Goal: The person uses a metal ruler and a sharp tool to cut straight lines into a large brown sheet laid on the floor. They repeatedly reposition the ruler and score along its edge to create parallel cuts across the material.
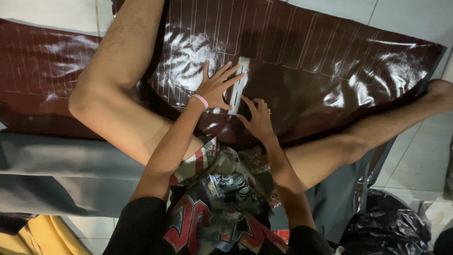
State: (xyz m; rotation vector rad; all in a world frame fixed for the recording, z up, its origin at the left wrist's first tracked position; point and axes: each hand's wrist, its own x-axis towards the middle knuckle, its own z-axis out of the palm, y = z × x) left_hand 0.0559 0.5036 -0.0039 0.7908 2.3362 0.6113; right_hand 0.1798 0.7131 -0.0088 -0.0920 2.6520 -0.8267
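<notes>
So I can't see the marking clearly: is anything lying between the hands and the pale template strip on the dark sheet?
Nothing visible does. The left hand lies flat on the pale template strip, pressing it onto the glossy dark sheet; the right hand touches its lower end.

My left hand (214, 87) lies flat at the centre of the frame, fingers spread wide toward the upper right. My right hand (257, 118) sits just below and right of it, fingers curled, both forearms reaching up from the bottom.
</notes>
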